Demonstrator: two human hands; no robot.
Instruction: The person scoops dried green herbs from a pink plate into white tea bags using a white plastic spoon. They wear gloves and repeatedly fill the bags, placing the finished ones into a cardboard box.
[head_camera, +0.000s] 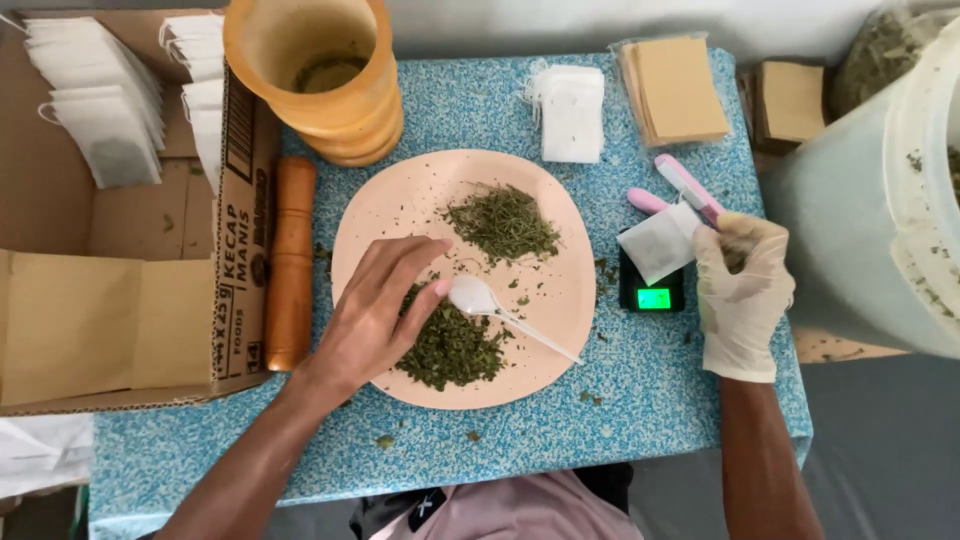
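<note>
Left hand (375, 315), bare, sits mid-frame over the pink plate (560, 300); fingers curled down, tips pressed into the lower herb pile (450, 345) next to the bowl of the white plastic spoon (500, 315). We can't tell whether it pinches herb or just touches it.

Right hand (742, 295), gloved, is at right of frame, pinching a small white filter bag (658, 240) at its corner, w/ some dark herb showing in the fist. The bag hangs over the small black scale (652, 290), green display lit.

Spoon: lies on the plate, long axis diagonal; bowl toward centre-left, handle tip pointing lower right, near the plate rim.

Risks, our judgement:
- handle close to the rim; a nudge from the left wrist could tip the spoon off & scatter herb.
- bag held by one corner only, so the mouth may sag and herb falls on the scale, skewing the reading.
- loose flakes already lie on the blue tabletop (650, 400), so more spill is likely.

Second herb pile (500, 222) sits upper plate, untouched.
</note>
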